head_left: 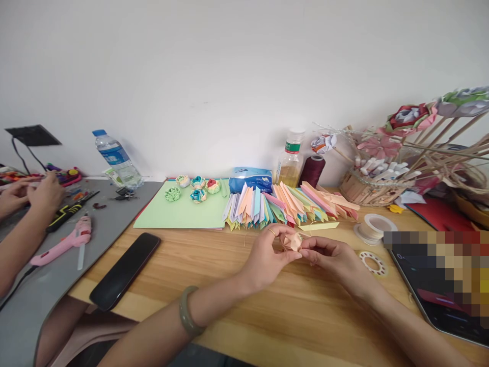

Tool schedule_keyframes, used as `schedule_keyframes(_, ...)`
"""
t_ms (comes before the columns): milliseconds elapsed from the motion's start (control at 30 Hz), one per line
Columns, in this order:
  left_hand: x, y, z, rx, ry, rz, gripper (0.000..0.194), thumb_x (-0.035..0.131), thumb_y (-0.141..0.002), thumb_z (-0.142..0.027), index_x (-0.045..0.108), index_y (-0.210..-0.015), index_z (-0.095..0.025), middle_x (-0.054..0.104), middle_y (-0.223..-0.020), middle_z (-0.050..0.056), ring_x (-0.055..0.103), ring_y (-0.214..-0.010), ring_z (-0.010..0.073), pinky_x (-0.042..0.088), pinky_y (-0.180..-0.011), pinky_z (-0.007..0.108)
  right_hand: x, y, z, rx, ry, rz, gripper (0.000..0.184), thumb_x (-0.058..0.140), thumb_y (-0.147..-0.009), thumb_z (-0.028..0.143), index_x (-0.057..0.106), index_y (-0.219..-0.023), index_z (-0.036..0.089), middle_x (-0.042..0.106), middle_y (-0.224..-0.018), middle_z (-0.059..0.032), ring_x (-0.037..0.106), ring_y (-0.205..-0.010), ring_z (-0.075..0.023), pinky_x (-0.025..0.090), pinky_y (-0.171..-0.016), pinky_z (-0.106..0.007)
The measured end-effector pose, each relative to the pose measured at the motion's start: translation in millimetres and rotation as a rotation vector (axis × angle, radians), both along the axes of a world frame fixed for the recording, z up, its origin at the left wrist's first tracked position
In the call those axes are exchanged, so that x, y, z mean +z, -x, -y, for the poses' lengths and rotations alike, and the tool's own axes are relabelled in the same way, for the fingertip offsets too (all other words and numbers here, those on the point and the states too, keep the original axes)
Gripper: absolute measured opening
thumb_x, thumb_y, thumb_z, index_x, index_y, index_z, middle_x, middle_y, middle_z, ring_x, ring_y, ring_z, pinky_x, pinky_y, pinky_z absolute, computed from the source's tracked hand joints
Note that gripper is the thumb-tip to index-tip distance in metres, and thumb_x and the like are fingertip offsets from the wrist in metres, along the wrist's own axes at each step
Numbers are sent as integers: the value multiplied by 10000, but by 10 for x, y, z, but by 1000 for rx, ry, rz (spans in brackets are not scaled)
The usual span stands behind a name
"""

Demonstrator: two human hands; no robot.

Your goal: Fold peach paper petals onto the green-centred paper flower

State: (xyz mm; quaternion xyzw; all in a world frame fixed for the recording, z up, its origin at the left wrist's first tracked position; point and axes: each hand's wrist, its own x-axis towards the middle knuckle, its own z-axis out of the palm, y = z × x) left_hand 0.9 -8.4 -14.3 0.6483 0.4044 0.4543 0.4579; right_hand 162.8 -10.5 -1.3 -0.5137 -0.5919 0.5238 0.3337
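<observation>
Between both hands is a small peach folded-paper flower, held just above the wooden table. My left hand has its thumb and fingers closed around the flower's left side; a ring and a green bangle show on that arm. My right hand pinches the flower's right edge between thumb and fingertips. Behind the hands lies a row of folded paper strips in many colours. Several finished paper flowers rest on a pale green paper sheet further left.
A black phone lies at left, a tablet at right. Thread spools and a basket of sticks stand at right. On the grey mat, a co-worker's hands are near a pink glue gun and a water bottle.
</observation>
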Motion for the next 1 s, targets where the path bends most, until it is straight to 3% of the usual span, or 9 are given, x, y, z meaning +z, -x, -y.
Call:
schedule_keyframes(267,-11,4,5,15,24,-4,317,642,-665,-216,521,-956,-181,552,-1000,52,507,-952,167,378,-876,306,-1,12,53,41,-164,126,267,496,-777,435,563,-766,177,553,-688,3,477,-627,-141,366,-572,-229)
schedule_keyframes(500,-14,5,-16,30,29,-1,322,655,-649,-215,531,-944,-179,563,-988,49,509,-950,168,372,-881,309,27,0,68,86,-241,181,252,437,-821,410,537,-753,189,515,-675,3,466,-638,-151,363,-580,-235)
schedule_keyframes(800,-4,8,-16,35,54,-2,311,668,-630,-188,548,-917,-184,571,-954,39,517,-925,168,379,-870,316,57,-32,36,134,-154,162,288,439,-806,438,555,-733,185,495,-627,11,463,-611,-144,370,-573,-233)
schedule_keyframes(1000,-24,8,-29,13,83,29,326,674,-620,-202,545,-918,-176,585,-953,45,533,-907,164,394,-851,310,70,-57,5,84,-89,124,340,510,-745,493,598,-683,171,534,-611,6,461,-562,-127,361,-529,-227)
